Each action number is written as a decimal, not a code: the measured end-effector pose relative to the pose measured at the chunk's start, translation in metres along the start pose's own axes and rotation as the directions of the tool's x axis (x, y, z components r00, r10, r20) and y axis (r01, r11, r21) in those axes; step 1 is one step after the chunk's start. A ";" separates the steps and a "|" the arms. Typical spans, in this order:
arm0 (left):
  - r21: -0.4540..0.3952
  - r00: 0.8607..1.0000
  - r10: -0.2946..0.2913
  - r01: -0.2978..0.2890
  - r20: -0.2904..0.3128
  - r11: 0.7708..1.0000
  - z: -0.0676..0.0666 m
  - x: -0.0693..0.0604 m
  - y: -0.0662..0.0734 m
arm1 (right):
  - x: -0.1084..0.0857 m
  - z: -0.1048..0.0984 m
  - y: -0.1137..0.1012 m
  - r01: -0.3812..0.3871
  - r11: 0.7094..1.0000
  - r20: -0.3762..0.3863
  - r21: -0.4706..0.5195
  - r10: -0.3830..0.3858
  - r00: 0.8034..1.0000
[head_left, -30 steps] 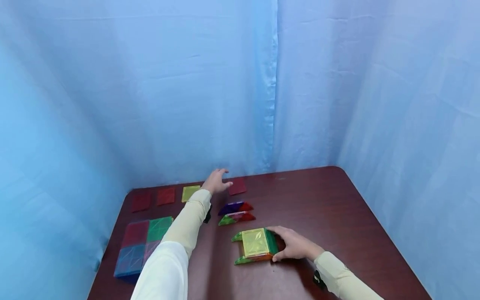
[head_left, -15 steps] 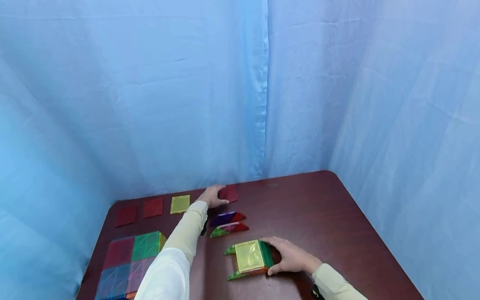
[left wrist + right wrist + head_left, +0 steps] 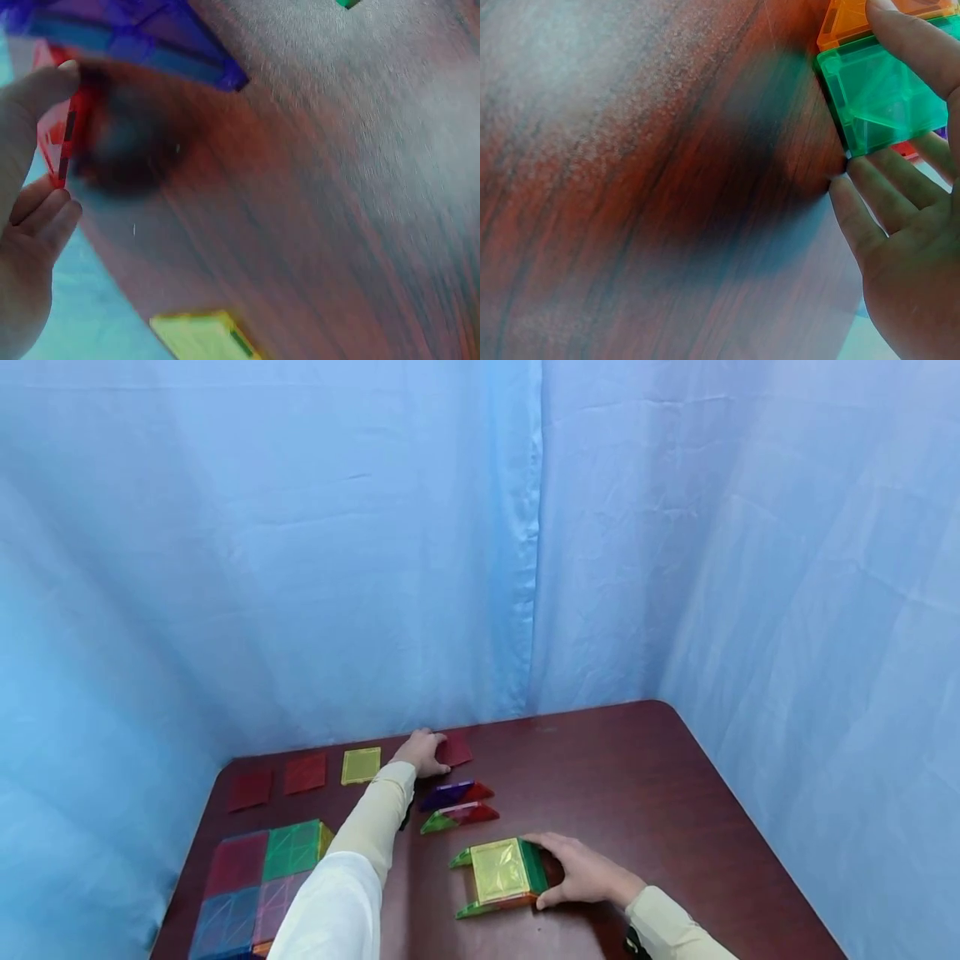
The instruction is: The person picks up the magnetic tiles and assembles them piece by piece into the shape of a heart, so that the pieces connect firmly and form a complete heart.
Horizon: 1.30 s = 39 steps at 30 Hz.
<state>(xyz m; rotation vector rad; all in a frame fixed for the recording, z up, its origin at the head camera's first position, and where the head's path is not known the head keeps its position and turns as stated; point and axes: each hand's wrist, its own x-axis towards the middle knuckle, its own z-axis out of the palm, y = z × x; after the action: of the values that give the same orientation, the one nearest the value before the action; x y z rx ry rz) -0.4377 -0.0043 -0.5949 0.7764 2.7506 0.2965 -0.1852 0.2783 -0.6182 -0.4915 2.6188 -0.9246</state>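
Observation:
At the table's back edge my left hand (image 3: 422, 753) holds a red square magnetic tile (image 3: 454, 749). In the left wrist view the thumb touches one edge of this red tile (image 3: 66, 139) and the fingertips the opposite edge. My right hand (image 3: 583, 870) grips a small magnetic-tile block with a yellow top (image 3: 499, 871) and a green end (image 3: 533, 865). Its thumb lies on the orange side (image 3: 845, 24), and its fingers reach to the far side. Green triangular tiles (image 3: 474, 910) stick out at the block's left end. The palm faces the green end.
Two upright tile strips, one purple and red (image 3: 453, 794), one green and red (image 3: 459, 817), stand between the hands. A yellow tile (image 3: 362, 766) and two red tiles (image 3: 305, 773) lie along the back left. A larger tile block (image 3: 240, 881) stands front left.
My left hand has come down onto the red tile and closed its fingers at the edges. The right hand stays on the yellow-topped block. The head view has shifted slightly.

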 end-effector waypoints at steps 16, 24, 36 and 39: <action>-0.283 0.951 0.078 -0.166 -0.298 0.945 -0.088 -0.064 0.017 | 0.034 -0.029 0.036 -0.014 1.000 -0.033 -0.018 0.013 0.999; -0.407 0.937 0.111 -0.248 -0.332 0.879 -0.041 -0.121 0.036 | 0.056 -0.042 0.043 -0.006 1.000 -0.060 -0.014 0.005 0.998; -0.647 0.951 0.099 -0.273 -0.292 0.712 0.056 -0.120 0.036 | 0.065 -0.050 0.053 -0.020 1.000 -0.088 -0.017 0.019 0.996; -0.666 0.952 0.115 -0.282 -0.284 0.690 0.066 -0.115 0.033 | 0.066 -0.050 0.054 -0.024 0.999 -0.090 -0.033 0.021 0.996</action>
<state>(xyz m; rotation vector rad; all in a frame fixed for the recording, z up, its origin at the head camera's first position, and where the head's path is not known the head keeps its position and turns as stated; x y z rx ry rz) -0.3072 -0.0306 -0.6253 0.8416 2.3922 1.4606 -0.2753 0.3168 -0.6279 -0.4375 2.7186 -0.9161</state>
